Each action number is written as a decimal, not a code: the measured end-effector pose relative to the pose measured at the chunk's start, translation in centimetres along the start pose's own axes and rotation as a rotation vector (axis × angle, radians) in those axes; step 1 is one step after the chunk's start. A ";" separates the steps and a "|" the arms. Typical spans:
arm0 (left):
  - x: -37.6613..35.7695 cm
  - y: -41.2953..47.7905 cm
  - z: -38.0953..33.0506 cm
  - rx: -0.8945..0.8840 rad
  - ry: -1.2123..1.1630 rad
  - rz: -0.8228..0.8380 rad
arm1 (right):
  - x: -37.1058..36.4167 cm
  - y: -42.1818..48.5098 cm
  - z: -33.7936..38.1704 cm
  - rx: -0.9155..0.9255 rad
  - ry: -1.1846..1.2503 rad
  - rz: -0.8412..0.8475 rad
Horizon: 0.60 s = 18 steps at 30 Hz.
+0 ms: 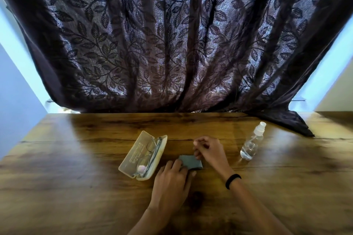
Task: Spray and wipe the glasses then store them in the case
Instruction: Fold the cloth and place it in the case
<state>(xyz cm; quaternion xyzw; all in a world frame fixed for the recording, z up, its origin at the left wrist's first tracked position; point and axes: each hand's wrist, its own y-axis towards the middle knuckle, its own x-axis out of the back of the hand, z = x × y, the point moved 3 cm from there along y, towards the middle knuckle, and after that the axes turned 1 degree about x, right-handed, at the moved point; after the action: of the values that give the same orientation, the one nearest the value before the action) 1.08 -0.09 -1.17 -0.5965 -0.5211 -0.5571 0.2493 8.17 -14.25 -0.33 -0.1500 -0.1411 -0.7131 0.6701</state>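
Glasses [148, 155] are lying folded inside the open case [142, 155], left of centre in the lower half of the frame, lenses stacked along the tray, one lens catching a pale pinkish glint near the case's lower end. The case's lid is sitting flat on the wooden table [76, 177], hinged open toward the left.

Just right of the case, the grey cloth [191, 161] is lying folded on the table, and both hands are on it. The left hand [172, 183] is coming up from the bottom centre, fingers together and pressing flat onto the cloth's lower left corner. The right hand [207, 149] is reaching in from the lower right, fingers curled in, with thumb and forefinger pinching at the cloth's upper right edge; the exact grip is partly hidden by the knuckles. A black band [233, 181] is circling that wrist.

Further right, the clear spray bottle [251, 144] is standing upright, white nozzle on top, well apart from both hands, a little liquid showing in its base.

Across the whole upper frame a dark leaf-patterned curtain [172, 44] is hanging, its right hem spilling onto the table's far edge.
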 end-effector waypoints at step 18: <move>-1.9 7.4 1.4 0.064 0.051 0.328 | 1.5 -0.4 -1.9 -0.103 -0.393 0.159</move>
<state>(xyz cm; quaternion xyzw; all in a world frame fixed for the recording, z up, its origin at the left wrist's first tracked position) 8.59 -2.01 -1.17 -0.6509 -0.4278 -0.5071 0.3690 7.65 -16.40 -1.45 -0.3308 -0.2203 -0.6215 0.6752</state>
